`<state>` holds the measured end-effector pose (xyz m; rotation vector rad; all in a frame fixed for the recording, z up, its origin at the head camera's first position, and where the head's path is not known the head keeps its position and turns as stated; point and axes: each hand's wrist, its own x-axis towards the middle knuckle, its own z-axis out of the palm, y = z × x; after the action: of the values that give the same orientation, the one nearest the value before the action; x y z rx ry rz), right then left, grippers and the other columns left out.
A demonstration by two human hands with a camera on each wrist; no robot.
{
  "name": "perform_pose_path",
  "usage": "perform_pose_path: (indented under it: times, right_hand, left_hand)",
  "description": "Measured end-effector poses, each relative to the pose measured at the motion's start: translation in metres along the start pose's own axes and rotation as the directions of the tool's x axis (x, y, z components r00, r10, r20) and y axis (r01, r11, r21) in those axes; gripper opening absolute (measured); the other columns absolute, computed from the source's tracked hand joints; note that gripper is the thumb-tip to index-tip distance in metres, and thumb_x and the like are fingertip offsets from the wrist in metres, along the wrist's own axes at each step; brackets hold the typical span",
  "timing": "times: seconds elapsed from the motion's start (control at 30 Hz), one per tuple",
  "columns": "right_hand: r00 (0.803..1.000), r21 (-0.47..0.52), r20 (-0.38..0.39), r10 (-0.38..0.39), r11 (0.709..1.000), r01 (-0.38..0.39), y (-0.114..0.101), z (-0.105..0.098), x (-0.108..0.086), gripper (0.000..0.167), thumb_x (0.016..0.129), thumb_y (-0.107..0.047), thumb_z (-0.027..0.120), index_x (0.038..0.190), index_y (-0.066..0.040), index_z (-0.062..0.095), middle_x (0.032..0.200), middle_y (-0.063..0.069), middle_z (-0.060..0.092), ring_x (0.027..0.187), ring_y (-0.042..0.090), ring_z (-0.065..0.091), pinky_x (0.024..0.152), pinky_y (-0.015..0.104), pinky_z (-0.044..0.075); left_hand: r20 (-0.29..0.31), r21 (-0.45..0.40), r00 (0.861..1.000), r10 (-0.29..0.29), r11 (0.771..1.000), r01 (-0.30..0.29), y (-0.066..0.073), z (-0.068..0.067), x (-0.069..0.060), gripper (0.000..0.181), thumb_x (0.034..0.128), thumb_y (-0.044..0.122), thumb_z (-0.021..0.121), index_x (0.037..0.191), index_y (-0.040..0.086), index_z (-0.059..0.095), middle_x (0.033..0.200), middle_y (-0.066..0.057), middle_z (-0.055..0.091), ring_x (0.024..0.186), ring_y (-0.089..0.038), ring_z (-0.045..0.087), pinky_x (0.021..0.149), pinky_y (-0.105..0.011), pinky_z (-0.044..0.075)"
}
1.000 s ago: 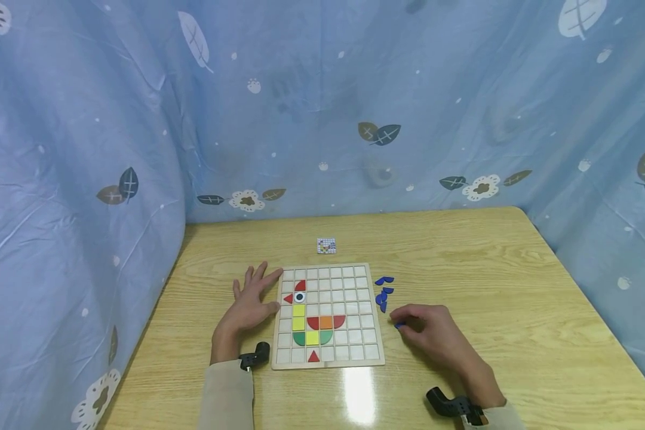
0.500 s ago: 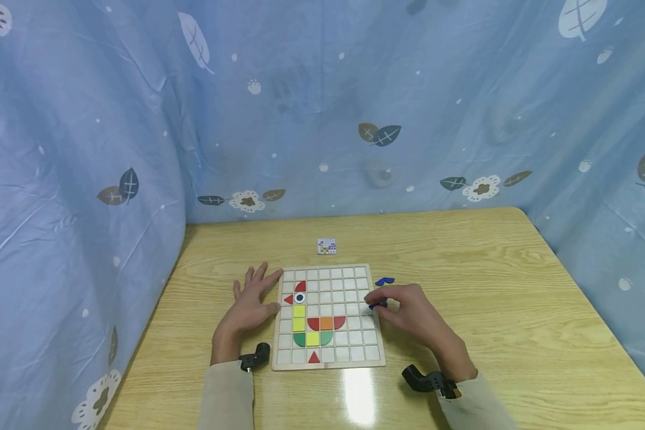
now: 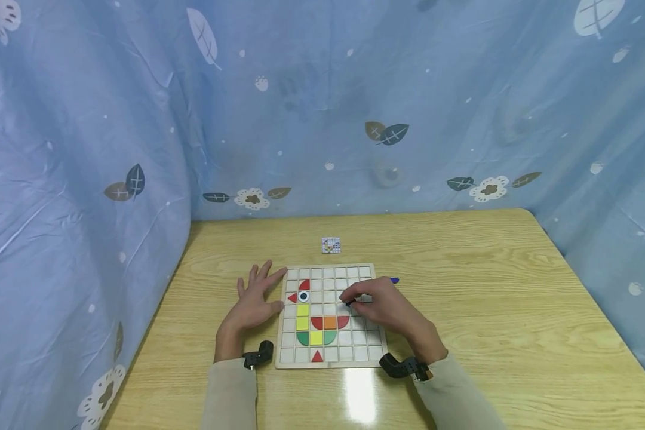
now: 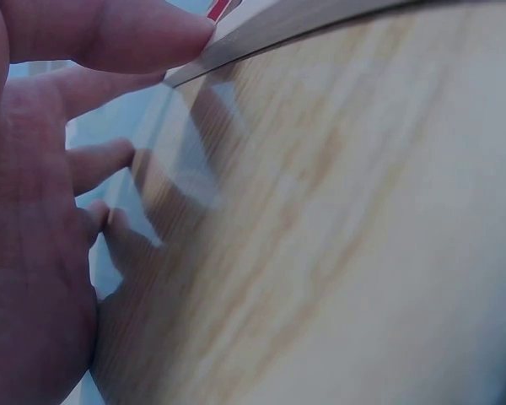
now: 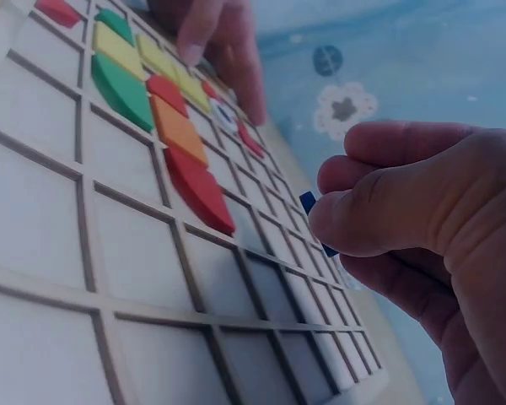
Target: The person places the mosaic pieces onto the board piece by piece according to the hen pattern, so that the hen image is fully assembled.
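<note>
A wooden grid board (image 3: 330, 365) lies on the table with flat coloured tiles in its left cells: a round eye tile (image 3: 303, 296), yellow squares (image 3: 303, 310), an orange square (image 3: 329, 322), red and green rounded tiles, and red triangles (image 3: 317, 356). My left hand (image 3: 252, 304) lies with spread fingers at the left rim, thumb and forefinger touching it. Over the board's right half, my right hand (image 3: 384, 304) pinches a small blue tile (image 5: 308, 201) between thumb and fingers. The fingers hide most of that tile, so its shape cannot be told.
Behind the board lies a small printed pattern card (image 3: 331, 245). Another blue tile (image 3: 395, 280) shows past my right hand, which hides any others there. A blue patterned curtain (image 3: 312, 119) hangs along the table's back and sides.
My right hand has moved left from the table beside the blue tiles to over the board, carrying a blue tile. My left hand has kept its place at the rim.
</note>
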<state>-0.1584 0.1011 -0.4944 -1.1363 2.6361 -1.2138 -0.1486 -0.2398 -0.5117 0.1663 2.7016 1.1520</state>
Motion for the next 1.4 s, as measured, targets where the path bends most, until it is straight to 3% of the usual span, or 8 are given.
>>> perform_pose_path:
  times: [0.43, 0.63, 0.87, 1.03, 1.23, 1.4]
  right_hand:
    - [0.992, 0.014, 0.113, 0.063, 0.998, -0.065, -0.001, 0.017, 0.008, 0.028, 0.094, 0.005, 0.077, 0.113, -0.013, 0.085, 0.109, -0.003, 0.084, 0.095, 0.009, 0.073, 0.089, 0.031, 0.063]
    - [0.999, -0.058, 0.043, 0.031, 0.998, -0.029, 0.001, 0.019, 0.004, 0.029, 0.092, 0.005, 0.077, 0.114, -0.012, 0.085, 0.11, -0.003, 0.085, 0.098, 0.012, 0.078, 0.089, 0.032, 0.063]
    - [0.999, -0.024, 0.02, 0.05, 0.999, -0.049, 0.002, 0.021, -0.001, 0.028, 0.093, 0.002, 0.077, 0.115, -0.013, 0.085, 0.112, -0.004, 0.085, 0.099, 0.009, 0.076, 0.09, 0.031, 0.063]
    - [0.997, 0.007, -0.057, 0.055, 0.998, -0.055, 0.002, 0.012, -0.012, 0.027, 0.093, 0.0, 0.08, 0.117, -0.011, 0.085, 0.113, -0.002, 0.085, 0.106, 0.015, 0.08, 0.094, 0.039, 0.065]
    - [0.976, 0.073, -0.155, 0.153, 0.987, -0.143, 0.012, -0.011, -0.039, 0.032, 0.091, -0.002, 0.084, 0.121, -0.013, 0.084, 0.117, -0.004, 0.084, 0.114, 0.019, 0.079, 0.098, 0.043, 0.064]
    - [0.95, 0.08, -0.231, 0.208, 0.978, -0.194, 0.024, -0.033, -0.064, 0.036, 0.089, 0.0, 0.086, 0.122, -0.015, 0.085, 0.119, -0.005, 0.084, 0.118, 0.013, 0.077, 0.105, 0.028, 0.06]
  left_hand:
    - [-0.007, -0.011, 1.0, 0.008, 1.0, -0.008, 0.002, 0.002, 0.001, 0.086, 0.0876, 0.009, 0.071, 0.169, 0.019, 0.046, 0.185, -0.017, 0.011, 0.171, -0.044, -0.012, 0.128, -0.071, -0.022]
    - [-0.002, -0.002, 1.0, 0.001, 1.0, -0.001, 0.002, 0.001, 0.001, 0.086, 0.0878, 0.009, 0.071, 0.169, 0.02, 0.045, 0.185, -0.017, 0.01, 0.171, -0.044, -0.012, 0.128, -0.071, -0.021]
    - [-0.006, -0.007, 1.0, -0.002, 1.0, 0.002, 0.003, 0.001, 0.0, 0.087, 0.0867, 0.009, 0.071, 0.169, 0.019, 0.046, 0.185, -0.018, 0.011, 0.171, -0.044, -0.012, 0.128, -0.071, -0.022]
    - [-0.01, -0.005, 1.0, -0.005, 1.0, 0.005, 0.004, 0.001, -0.001, 0.086, 0.0876, 0.01, 0.071, 0.169, 0.019, 0.046, 0.185, -0.018, 0.011, 0.171, -0.044, -0.011, 0.129, -0.071, -0.021]
    - [-0.002, -0.007, 1.0, -0.005, 1.0, 0.005, 0.004, 0.0, -0.001, 0.087, 0.0874, 0.009, 0.072, 0.169, 0.019, 0.045, 0.185, -0.018, 0.011, 0.17, -0.045, -0.012, 0.128, -0.071, -0.022]
    - [0.001, -0.013, 1.0, -0.007, 1.0, 0.007, 0.004, -0.001, -0.001, 0.087, 0.087, 0.009, 0.073, 0.169, 0.018, 0.045, 0.185, -0.019, 0.01, 0.17, -0.046, -0.012, 0.127, -0.072, -0.023]
